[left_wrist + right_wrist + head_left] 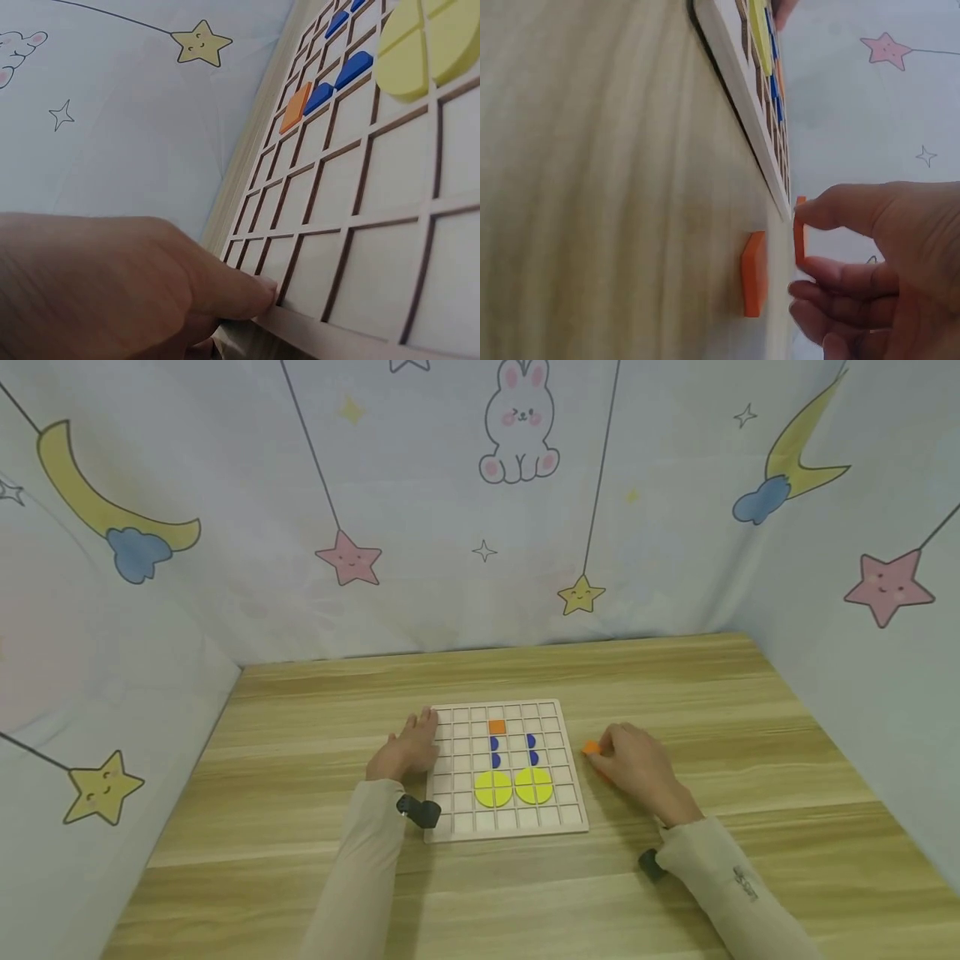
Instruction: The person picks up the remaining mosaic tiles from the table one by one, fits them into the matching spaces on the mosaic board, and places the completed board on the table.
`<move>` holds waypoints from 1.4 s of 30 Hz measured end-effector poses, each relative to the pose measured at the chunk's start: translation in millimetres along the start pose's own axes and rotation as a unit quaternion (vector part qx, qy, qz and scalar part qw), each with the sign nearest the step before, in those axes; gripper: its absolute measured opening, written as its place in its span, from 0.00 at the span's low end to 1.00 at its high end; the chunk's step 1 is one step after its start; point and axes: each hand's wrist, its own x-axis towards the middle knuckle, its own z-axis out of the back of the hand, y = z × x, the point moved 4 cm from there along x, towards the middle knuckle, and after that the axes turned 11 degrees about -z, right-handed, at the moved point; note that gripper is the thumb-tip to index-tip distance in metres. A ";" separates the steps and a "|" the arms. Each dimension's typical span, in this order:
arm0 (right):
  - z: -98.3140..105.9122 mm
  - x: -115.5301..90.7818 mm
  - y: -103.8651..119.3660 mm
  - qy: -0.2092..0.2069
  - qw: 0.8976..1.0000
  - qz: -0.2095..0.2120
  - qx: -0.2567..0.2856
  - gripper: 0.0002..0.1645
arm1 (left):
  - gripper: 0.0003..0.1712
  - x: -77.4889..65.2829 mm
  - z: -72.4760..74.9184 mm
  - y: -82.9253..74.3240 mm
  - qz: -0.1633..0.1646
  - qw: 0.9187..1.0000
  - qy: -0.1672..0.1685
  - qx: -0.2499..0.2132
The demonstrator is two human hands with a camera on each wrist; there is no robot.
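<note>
A pale wooden grid board lies on the table. My left hand rests at its left edge, fingers fairly straight, the thumb touching the rim. To the right of the board, my right hand pinches a thin orange tile between thumb and fingertips, above the table. Another orange tile lies on the wood below that hand, mostly covered by it in the head view. Set in the board are an orange square, several blue half-round pieces and yellow quarter pieces making two circles.
The wood-grain table surrounds the board on all sides. A pale cloth backdrop with printed stars, moons and a rabbit rises behind the table and along both sides. Each wrist bears a small black camera.
</note>
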 end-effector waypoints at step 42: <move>-46.2 74.8 84.2 0.126 0.974 0.183 0.039 0.14 | 0.37 -1.1 0.3 -0.5 0.001 1.000 -0.001 -0.002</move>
